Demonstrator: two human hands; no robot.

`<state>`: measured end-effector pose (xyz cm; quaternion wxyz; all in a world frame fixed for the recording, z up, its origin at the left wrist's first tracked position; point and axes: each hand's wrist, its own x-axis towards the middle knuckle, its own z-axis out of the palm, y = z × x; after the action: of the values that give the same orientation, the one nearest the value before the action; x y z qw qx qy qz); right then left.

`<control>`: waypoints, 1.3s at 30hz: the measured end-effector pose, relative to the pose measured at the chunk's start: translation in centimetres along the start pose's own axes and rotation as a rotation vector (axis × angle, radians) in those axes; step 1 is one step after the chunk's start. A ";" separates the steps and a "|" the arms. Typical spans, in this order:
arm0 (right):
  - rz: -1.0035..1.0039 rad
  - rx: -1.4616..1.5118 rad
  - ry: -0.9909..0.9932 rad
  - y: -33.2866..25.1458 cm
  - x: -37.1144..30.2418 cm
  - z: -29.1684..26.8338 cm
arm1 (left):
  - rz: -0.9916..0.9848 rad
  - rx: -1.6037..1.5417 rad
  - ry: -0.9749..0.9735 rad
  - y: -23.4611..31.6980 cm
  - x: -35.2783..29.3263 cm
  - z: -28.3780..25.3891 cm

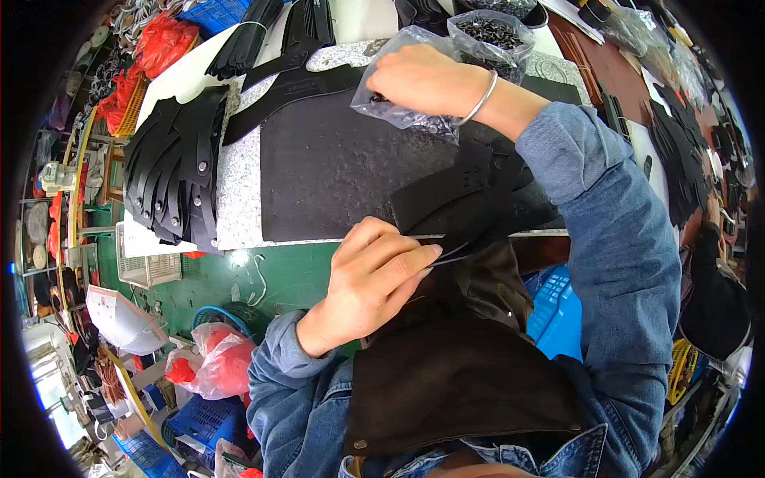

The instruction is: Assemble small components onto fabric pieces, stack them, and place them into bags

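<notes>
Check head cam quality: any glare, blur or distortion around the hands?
Head view: strong fisheye, with a black vignette at the rim and the table edge bowed. Lighting is even and bright. The right hand in the plastic bag and the left hand pinching a thin black strip are sharp. There is mild glare on the bag film and the bangle. The black mat loses detail.

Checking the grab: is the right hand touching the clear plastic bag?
Touching: in the head view the right hand reaches into the clear plastic bag, fingers against the film.
</notes>
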<state>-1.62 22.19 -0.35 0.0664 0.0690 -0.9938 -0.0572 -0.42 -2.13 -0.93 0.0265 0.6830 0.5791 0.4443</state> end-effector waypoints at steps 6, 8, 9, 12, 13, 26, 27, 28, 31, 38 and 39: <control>0.176 -0.005 0.138 0.9 -0.8 -0.1 | 0.048 0.025 0.080 -0.4 -0.5 0.3; 0.162 -0.007 0.176 1.0 -1.1 -0.1 | 0.079 0.052 0.130 -0.5 -0.4 0.5; 0.150 -0.009 0.218 1.1 -1.1 -0.1 | 0.087 0.069 0.139 -0.5 -0.4 0.4; 0.128 0.014 0.204 1.4 -1.1 0.3 | 0.104 0.104 0.136 -0.3 -0.3 0.5; 0.128 0.015 0.208 1.6 -0.9 0.2 | 0.111 0.115 0.126 -0.2 -0.3 0.6; 0.157 0.042 0.303 1.4 -1.5 -1.7 | 0.113 0.120 0.150 0.0 -0.1 0.7; 0.182 0.096 0.287 1.6 -1.4 -1.7 | 0.114 0.124 0.145 0.1 -0.1 0.6; 0.185 0.093 0.287 2.0 -1.5 -1.6 | 0.120 0.124 0.139 0.1 0.0 0.6; 0.179 0.210 0.265 2.5 -1.9 -1.7 | 0.114 0.113 0.147 0.1 0.2 0.7; 0.108 0.566 0.328 -1.6 -5.0 -4.8 | 0.039 -0.010 0.190 0.2 0.7 0.0; 0.205 0.792 0.200 -2.1 -5.6 -4.7 | 0.052 0.001 0.194 0.2 0.7 0.1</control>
<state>4.84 20.50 3.33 0.1365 -0.0049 -0.9292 0.3433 -0.32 -1.55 -0.45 -0.0416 0.6516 0.5611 0.5089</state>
